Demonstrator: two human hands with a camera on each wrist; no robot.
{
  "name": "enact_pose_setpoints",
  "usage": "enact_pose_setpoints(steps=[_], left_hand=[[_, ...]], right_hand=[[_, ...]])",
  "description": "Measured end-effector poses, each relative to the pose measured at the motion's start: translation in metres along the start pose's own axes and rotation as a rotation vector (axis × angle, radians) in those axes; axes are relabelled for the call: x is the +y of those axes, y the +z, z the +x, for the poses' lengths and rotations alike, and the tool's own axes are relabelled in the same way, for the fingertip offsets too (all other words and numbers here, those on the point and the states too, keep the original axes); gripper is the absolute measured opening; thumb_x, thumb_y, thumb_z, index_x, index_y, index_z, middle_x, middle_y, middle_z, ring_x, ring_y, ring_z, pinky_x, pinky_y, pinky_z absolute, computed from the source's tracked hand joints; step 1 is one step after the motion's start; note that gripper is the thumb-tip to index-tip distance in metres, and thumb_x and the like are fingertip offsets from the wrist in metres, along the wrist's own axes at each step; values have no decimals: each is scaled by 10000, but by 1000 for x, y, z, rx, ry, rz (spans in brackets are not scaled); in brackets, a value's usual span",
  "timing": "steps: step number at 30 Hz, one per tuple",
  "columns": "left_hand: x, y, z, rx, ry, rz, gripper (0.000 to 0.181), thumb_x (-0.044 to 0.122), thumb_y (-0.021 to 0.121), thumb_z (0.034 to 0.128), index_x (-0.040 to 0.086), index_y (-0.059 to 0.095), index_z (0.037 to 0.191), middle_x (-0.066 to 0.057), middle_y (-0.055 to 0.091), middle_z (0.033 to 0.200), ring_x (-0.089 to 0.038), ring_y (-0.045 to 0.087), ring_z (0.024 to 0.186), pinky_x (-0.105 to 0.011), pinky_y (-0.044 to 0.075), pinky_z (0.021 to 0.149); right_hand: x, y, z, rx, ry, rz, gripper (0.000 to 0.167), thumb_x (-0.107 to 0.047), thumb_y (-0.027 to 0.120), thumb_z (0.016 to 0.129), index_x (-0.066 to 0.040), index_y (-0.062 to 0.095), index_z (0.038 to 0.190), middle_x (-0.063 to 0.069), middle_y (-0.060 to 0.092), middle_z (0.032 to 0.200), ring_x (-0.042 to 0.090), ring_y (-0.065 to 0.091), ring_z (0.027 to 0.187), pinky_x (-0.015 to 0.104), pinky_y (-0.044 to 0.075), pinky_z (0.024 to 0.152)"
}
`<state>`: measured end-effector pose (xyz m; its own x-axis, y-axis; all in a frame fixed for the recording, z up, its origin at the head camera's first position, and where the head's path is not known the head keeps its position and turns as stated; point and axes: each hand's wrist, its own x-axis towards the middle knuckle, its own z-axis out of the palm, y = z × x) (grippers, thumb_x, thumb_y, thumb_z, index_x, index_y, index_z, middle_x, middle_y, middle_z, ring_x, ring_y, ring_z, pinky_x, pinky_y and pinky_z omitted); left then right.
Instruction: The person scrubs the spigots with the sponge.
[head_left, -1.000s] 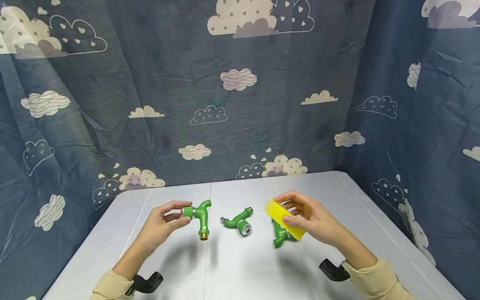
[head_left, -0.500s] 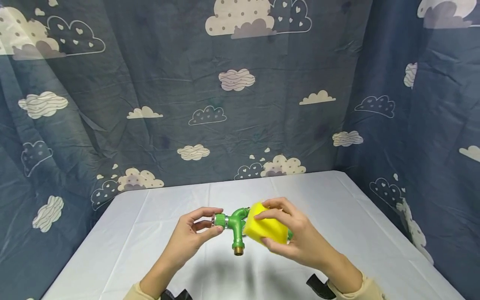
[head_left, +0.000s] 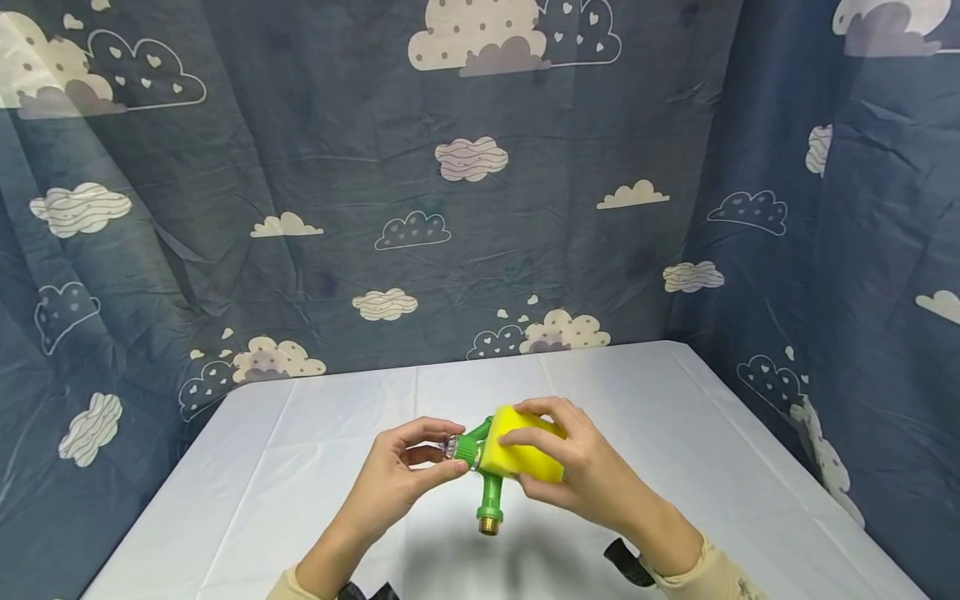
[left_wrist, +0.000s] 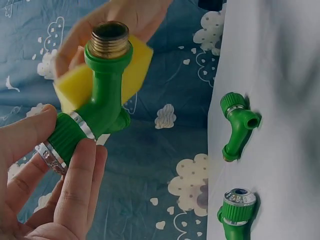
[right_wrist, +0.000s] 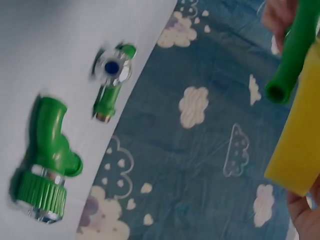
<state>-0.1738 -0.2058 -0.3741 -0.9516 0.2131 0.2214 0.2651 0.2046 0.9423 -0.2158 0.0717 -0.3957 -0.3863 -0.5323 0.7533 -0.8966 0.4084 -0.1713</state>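
My left hand [head_left: 401,471] pinches the ribbed green knob of a green tap [head_left: 491,497] between thumb and fingers. The tap is held above the table, its brass threaded end pointing down in the head view. A yellow sponge [head_left: 517,446] is gripped by my right hand [head_left: 581,458], fingers on its top and thumb below. It lies against the tap's body and covers part of it in the head view. The left wrist view shows the sponge [left_wrist: 137,65] behind the tap [left_wrist: 106,92]. In the right wrist view, the tap's spout [right_wrist: 292,60] runs alongside the sponge [right_wrist: 295,135].
Two more green taps lie on the white table [head_left: 330,433], hidden in the head view by the hands and sponge. In the left wrist view they are an upper tap [left_wrist: 237,130] and a lower tap [left_wrist: 237,212]. A cloud-patterned curtain [head_left: 337,192] surrounds the table.
The left hand has brought its tap rightward to the table's middle and tilted it. The right hand has moved the sponge left, from above a lying tap, onto the held tap.
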Motion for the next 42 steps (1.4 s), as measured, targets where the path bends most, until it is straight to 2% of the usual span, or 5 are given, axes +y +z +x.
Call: enact_pose_setpoints(steps=[7, 17, 30, 36, 42], left_hand=[[7, -6, 5, 52, 33, 5, 401, 72, 892, 864, 120, 764, 1242, -140, 732, 1253, -170, 770, 932, -300, 672, 846], [15, -4, 9, 79, 47, 75, 375, 128, 903, 870, 162, 782, 1224, -134, 730, 1247, -222, 775, 932, -285, 661, 825], [16, -10, 7, 33, 58, 96, 396, 120, 920, 846, 148, 796, 1220, -123, 760, 1215, -176, 785, 911, -315, 682, 813], [15, -12, 9, 94, 95, 107, 395, 55, 911, 839, 112, 788, 1210, -137, 749, 1230, -167, 773, 915, -317, 688, 811], [12, -12, 9, 23, 82, 77, 395, 24, 883, 862, 60, 768, 1238, -173, 725, 1256, -166, 759, 975, -341, 688, 852]], right_hand=[[6, -7, 4, 100, 77, 77, 526, -64, 909, 747, -225, 755, 1223, 93, 607, 1387, 251, 599, 1213, 321, 641, 845], [-12, 0, 19, 43, -157, 65, 537, -130, 919, 764, -274, 744, 1251, 95, 620, 1394, 264, 607, 1228, 408, 629, 945], [18, 10, 24, 157, 105, 104, 460, -62, 897, 797, -199, 751, 1212, 99, 610, 1353, 263, 589, 1199, 358, 613, 863], [2, 8, 29, 130, -6, 220, 489, -50, 876, 793, -215, 748, 1235, 94, 606, 1363, 274, 609, 1191, 347, 611, 886], [-4, 19, 27, 62, -33, 196, 479, -54, 884, 803, -231, 746, 1226, 106, 600, 1371, 276, 612, 1200, 364, 659, 912]])
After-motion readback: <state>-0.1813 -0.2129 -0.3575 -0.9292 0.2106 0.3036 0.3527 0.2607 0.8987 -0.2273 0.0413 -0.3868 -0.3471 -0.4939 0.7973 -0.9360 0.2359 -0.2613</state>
